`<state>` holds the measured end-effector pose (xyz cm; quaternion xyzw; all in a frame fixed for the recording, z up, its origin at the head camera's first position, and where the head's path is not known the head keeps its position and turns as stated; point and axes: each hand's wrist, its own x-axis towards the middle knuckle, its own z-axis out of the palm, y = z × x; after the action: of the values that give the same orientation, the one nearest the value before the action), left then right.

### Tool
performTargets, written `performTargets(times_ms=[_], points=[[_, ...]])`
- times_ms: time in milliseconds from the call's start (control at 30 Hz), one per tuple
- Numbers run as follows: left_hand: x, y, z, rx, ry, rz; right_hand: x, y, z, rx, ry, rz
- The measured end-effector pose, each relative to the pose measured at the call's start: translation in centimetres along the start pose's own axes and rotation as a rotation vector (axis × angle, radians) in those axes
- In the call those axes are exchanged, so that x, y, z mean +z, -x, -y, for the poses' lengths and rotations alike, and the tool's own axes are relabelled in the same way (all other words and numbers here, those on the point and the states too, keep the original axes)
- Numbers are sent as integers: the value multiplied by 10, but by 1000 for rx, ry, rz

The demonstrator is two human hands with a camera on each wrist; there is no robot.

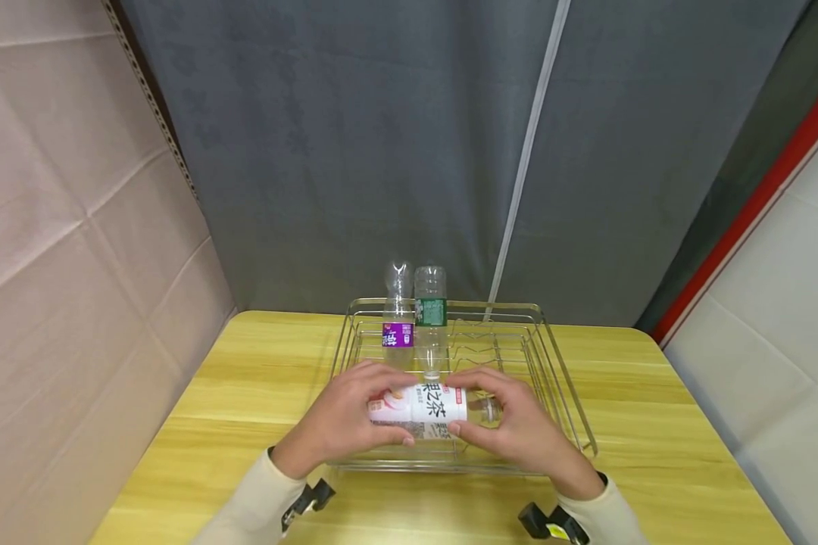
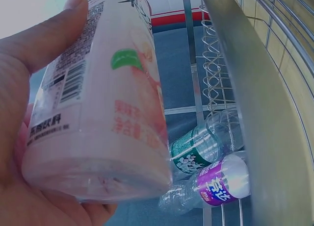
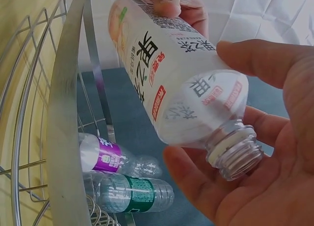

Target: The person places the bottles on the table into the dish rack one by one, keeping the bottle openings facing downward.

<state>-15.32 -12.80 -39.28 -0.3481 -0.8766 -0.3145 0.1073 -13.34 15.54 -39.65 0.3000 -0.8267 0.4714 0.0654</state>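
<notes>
A clear plastic bottle (image 1: 419, 412) with a white and pink label lies sideways above the front of a wire rack (image 1: 566, 371). Its threaded neck (image 3: 236, 152) bears no cap. The left hand (image 1: 348, 412) grips the base end, thumb on the near side and fingers on the far side. Around the neck end curves the right hand (image 1: 518, 424), its thumb against the label's edge. Behind them in the rack are two more clear bottles: one with a purple label (image 1: 398, 334), one with a green label (image 1: 431, 312). The green-labelled bottle has its white cap end towards the hands.
The rack stands on a yellow wood-grain table (image 1: 245, 393), its raised metal rim facing both wrists. Wavy wire dividers (image 2: 213, 64) run inside it. A grey curtain (image 1: 354, 151) hangs behind the table, and pale cloth walls (image 1: 88, 303) flank it.
</notes>
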Motion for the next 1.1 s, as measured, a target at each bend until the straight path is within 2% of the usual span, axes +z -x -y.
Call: performTargets(times_ms=[200,467,800,933,1100], points=[[-1,0,0,-18,49,-11,0,3,1,21,-21,-21],[-5,0,3,-117,249,-83,0,7,-1,55,-43,-60],[-5,5,8,-201,417,-170,-1,9,-1,86,-77,-118],[-2,7,9,-196,472,-232,0,9,-1,90,-122,-161],[7,8,5,-191,598,-356,2,7,0,76,-227,-209]])
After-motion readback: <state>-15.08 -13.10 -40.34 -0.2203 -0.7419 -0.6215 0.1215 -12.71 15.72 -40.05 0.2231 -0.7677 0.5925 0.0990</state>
